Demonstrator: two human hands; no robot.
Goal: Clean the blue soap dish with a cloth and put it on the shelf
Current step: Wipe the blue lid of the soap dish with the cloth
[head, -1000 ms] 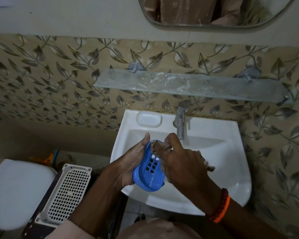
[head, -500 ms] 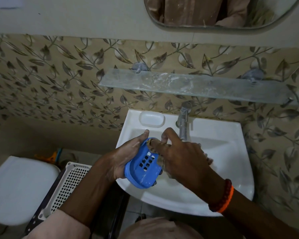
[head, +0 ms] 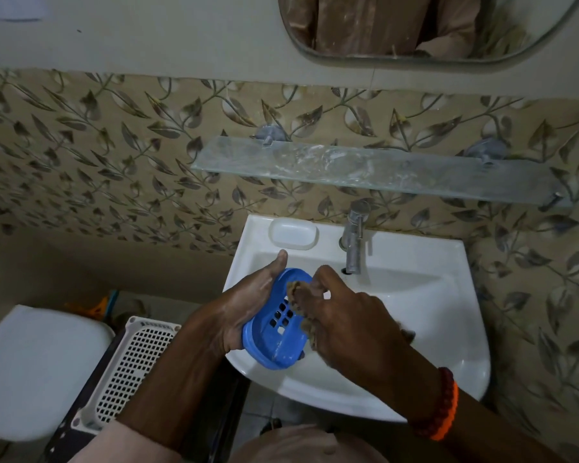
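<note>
Bathroom sink [head: 448, 329] | blue soap dish [head: 274, 342] over sink's front-left rim, long axis toward wall | left hand [head: 244, 305] fingers wrapped underneath | right hand [head: 345, 325] fingers pressing cloth [head: 296, 295] inside

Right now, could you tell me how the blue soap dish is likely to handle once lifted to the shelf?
The blue soap dish looks like thin moulded plastic, so probably light and stiff. Its glossy surface may be slippery.
</note>
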